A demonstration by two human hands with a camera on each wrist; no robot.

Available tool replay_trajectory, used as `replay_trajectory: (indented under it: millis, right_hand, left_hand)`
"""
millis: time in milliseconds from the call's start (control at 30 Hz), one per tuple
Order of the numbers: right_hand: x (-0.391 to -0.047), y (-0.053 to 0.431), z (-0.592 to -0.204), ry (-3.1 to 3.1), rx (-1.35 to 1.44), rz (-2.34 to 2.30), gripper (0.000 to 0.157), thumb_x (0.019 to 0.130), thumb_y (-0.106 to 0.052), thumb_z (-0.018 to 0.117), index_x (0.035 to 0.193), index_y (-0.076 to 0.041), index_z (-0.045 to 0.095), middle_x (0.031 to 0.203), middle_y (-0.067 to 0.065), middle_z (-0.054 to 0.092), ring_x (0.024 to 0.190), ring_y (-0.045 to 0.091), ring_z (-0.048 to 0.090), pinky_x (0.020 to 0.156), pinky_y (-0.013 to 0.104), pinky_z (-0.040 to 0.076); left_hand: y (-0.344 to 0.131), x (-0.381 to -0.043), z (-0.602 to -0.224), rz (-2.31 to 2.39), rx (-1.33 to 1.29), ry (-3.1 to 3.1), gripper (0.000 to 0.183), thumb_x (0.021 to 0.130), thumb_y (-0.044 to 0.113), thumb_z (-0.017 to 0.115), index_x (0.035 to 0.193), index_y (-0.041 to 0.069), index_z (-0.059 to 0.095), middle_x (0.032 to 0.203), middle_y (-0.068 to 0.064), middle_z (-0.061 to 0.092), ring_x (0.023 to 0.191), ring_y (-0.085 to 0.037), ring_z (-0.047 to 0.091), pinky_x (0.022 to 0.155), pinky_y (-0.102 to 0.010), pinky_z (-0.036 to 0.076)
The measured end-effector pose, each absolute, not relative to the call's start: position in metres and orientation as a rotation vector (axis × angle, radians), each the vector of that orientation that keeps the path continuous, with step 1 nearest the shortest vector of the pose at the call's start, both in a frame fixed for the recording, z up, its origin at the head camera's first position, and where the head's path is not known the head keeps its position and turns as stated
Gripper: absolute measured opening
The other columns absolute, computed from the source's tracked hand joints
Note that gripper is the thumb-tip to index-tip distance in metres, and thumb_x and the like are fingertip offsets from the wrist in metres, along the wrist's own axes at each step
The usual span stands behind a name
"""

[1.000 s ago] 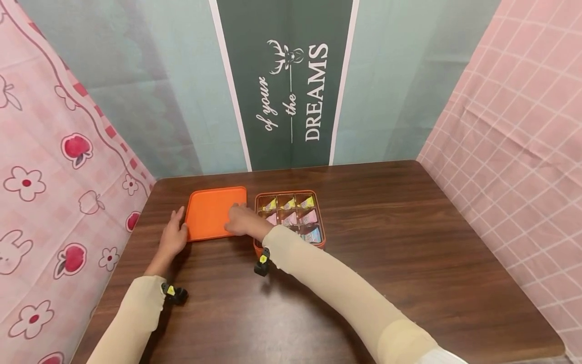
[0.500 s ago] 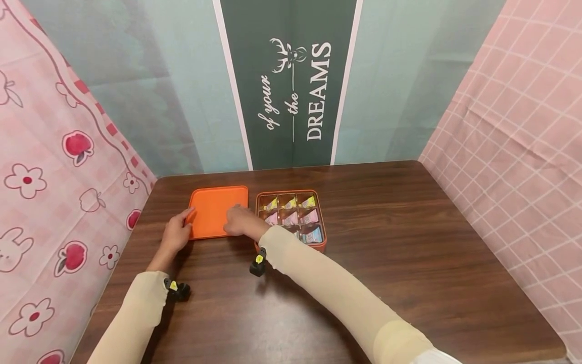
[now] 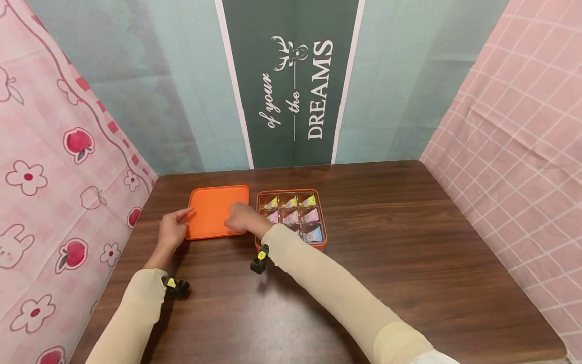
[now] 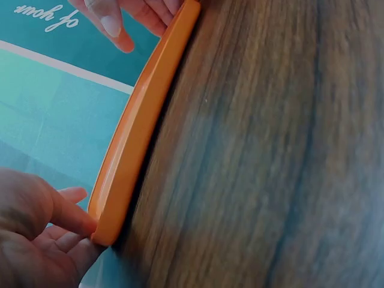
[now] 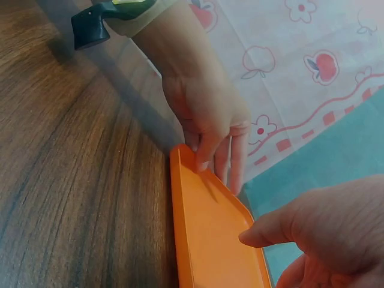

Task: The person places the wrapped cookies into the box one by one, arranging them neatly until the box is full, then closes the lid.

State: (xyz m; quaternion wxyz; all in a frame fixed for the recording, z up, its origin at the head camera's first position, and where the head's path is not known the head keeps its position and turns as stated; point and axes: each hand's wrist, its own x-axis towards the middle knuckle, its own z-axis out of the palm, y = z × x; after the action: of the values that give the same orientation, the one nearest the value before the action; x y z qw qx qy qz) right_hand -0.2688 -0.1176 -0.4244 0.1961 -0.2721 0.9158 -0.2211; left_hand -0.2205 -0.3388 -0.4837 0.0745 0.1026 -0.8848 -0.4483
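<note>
A shallow orange square lid (image 3: 211, 210) lies on the table's left part, hollow side up with a low rim. My left hand (image 3: 173, 231) pinches its left edge, thumb inside the rim and fingers outside, as the left wrist view shows at the lid's corner (image 4: 105, 231). My right hand (image 3: 243, 218) is over the lid's right part, its thumb (image 5: 264, 229) reaching out above the lid's inner face and its fingers loosely bent; nothing shows between them. Right of the lid stands an orange box (image 3: 322, 244) with compartments. Small wrapped packets (image 3: 289, 217), yellow, pink and blue, sit in them.
The dark wooden table (image 3: 391, 237) spreads toward the right and front. A pink patterned cloth (image 3: 59, 202) hangs on the left, a pink checked cloth (image 3: 509, 151) on the right, and a green printed cloth (image 3: 295, 101) at the back. My right forearm passes over the box's near-left corner.
My left hand has gone from lying beside the lid's left edge to pinching it, and the lid's left side has shifted slightly. My right hand has stayed over the lid's right part.
</note>
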Motion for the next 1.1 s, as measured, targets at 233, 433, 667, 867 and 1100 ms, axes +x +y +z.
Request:
replay_trajectory:
  millis: [233, 433, 667, 867, 1100]
  right_hand:
    - [-0.272, -0.114, -0.423, 2.536, -0.755, -0.660, 0.022, 0.092, -0.024, 0.056, 0.076, -0.009, 0.055, 0.068, 0.003, 0.052, 0.057, 0.016, 0.052, 0.053, 0.023, 0.040]
    - [-0.274, -0.114, -0.423, 2.566, -0.743, -0.679, 0.023, 0.092, -0.025, 0.057, 0.093, -0.002, 0.059, 0.097, 0.013, 0.060, 0.067, 0.019, 0.053, 0.058, 0.024, 0.043]
    - [-0.280, -0.118, -0.428, 2.676, -0.650, -0.730, 0.027, 0.091, -0.026, 0.061, 0.098, 0.001, 0.058, 0.084, 0.007, 0.058, 0.064, 0.017, 0.053, 0.054, 0.024, 0.044]
    - [-0.290, -0.116, -0.427, 2.742, -0.593, -0.871, 0.024, 0.086, -0.018, 0.065, 0.066, -0.008, 0.057, 0.065, 0.003, 0.051, 0.057, 0.016, 0.051, 0.048, 0.023, 0.040]
    - [-0.298, -0.105, -0.420, 2.590, -0.462, -1.241, 0.020, 0.082, -0.008, 0.064, 0.063, -0.005, 0.062, 0.054, 0.003, 0.051, 0.047, 0.015, 0.049, 0.043, 0.023, 0.041]
  left_hand:
    - [-0.347, -0.218, -0.480, -1.301, 0.383, -2.674, 0.042, 0.082, -0.010, 0.058, 0.123, -0.001, 0.061, 0.116, -0.020, 0.062, 0.094, -0.027, 0.061, 0.058, -0.015, 0.051]
    - [-0.352, -0.217, -0.481, -1.487, 0.447, -2.534, 0.045, 0.084, -0.008, 0.058, 0.128, -0.005, 0.054, 0.122, -0.024, 0.057, 0.107, -0.029, 0.060, 0.064, -0.013, 0.051]
    - [-0.358, -0.216, -0.478, -1.602, 0.557, -2.415, 0.046, 0.085, -0.005, 0.059, 0.131, -0.004, 0.052, 0.123, -0.022, 0.056, 0.104, -0.014, 0.062, 0.068, -0.015, 0.052]
    - [-0.361, -0.209, -0.466, -1.681, 0.589, -2.323, 0.048, 0.088, -0.002, 0.061, 0.134, -0.002, 0.050, 0.128, -0.020, 0.052, 0.104, -0.006, 0.060, 0.073, -0.016, 0.050]
    - [-0.358, -0.200, -0.452, -1.740, 0.601, -2.290, 0.049, 0.089, 0.001, 0.062, 0.135, -0.001, 0.048, 0.131, -0.020, 0.050, 0.111, -0.013, 0.058, 0.075, -0.015, 0.048]
